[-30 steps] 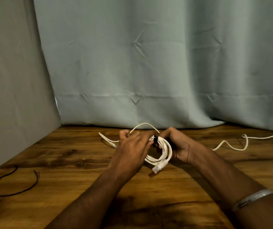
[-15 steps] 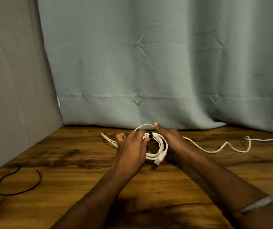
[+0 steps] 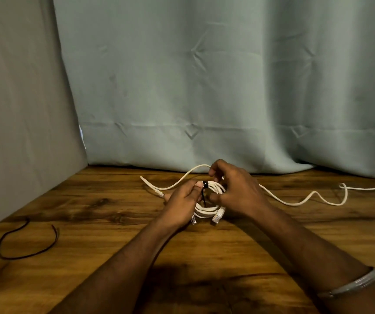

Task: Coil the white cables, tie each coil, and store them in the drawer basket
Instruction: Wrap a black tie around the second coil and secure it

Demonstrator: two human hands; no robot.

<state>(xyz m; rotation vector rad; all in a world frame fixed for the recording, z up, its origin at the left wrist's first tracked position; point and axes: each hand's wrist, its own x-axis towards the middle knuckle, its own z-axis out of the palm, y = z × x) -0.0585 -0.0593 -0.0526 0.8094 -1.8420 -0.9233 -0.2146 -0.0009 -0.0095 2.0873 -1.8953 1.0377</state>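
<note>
A person is standing over the wooden table [image 3: 91, 223], working a white cable coil [image 3: 207, 210] between both hands near the table's far middle. The left hand [image 3: 182, 206] is curling round the coil's left side, its thumb pressing at the black tie [image 3: 204, 185] that is wrapping the top of the loops. The right hand [image 3: 236, 191] is gripping the coil's right side, fingertips bent in toward the tie. Two clear plugs are hanging at the near edge of the coil. A second white cable [image 3: 295, 201] is lying loose across the table, running behind the hands toward the curtain [image 3: 204, 87]; a spare black tie [image 3: 23, 243] is lying well apart at the left. The coil looks light, springy and inclined to unwind, so it is probably best held across the bundled loops beside the tie, not by the plugs.
</note>
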